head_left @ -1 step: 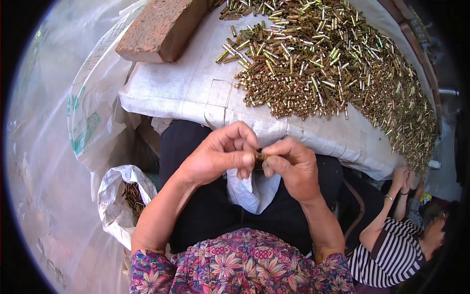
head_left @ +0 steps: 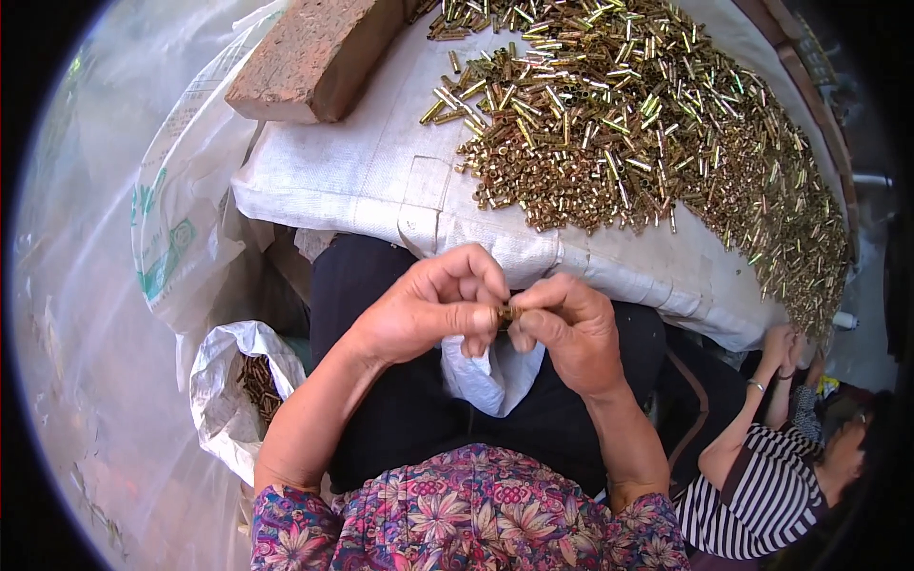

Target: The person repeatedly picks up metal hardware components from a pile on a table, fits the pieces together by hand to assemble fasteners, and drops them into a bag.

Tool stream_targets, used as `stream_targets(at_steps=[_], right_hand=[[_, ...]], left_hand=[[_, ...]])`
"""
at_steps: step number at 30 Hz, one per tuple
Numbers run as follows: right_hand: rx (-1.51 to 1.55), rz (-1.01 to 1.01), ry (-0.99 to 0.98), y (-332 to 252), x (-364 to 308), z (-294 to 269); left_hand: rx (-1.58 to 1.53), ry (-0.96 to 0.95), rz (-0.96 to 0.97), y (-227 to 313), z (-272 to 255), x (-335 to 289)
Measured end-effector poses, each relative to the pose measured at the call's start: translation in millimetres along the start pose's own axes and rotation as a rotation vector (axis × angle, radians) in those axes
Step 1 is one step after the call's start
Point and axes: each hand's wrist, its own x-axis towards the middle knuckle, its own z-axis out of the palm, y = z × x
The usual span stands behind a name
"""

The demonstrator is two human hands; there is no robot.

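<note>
Above my lap, my left hand [head_left: 443, 300] and my right hand [head_left: 571, 328] meet fingertip to fingertip. Between them is a small brass-coloured metal tube [head_left: 507, 312], pinched by both hands and partly covered by fingers. Just beyond, a wide heap of brass-coloured metal tubes [head_left: 619, 114] covers much of the cloth-topped work surface. Long tubes lie mixed in it, and short sleeves [head_left: 547, 190] gather along its near edge. Below my hands, a piece of white cloth or sacking [head_left: 490, 381] hangs over my dark trousers.
A red brick [head_left: 305, 67] rests at the far left of the white woven cover [head_left: 333, 171]. Left of my knee stands a white sack [head_left: 214, 381] holding brownish metal pieces [head_left: 259, 385]. Clear plastic sheeting [head_left: 95, 314] hangs at left. Another person in a striped top [head_left: 762, 485] sits close on my right.
The fingers of both hands have shifted slightly around the small metal tube, which now shows a little more. Everything else stays as it was.
</note>
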Motion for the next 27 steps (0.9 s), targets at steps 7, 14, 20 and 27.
stream_targets(at_steps=[7,14,20,27], right_hand=[[0.458,0.113,-0.183,-0.3,-12.1,-5.3],[-0.114,0.018,-0.055,-15.7,-16.1,-3.4],[-0.271,0.197,-0.083,-16.2,-10.0,-29.3],[-0.909,-0.114,0.045,-31.5,63.7,-44.3]], left_hand=[[-0.123,-0.177,-0.02,-9.7,6.2,2.0],[0.055,-0.052,0.006,-9.4,9.2,3.8],[0.652,0.096,-0.14,23.2,6.5,2.5],[1.709,0.596,0.247,57.5,-34.3,34.0]])
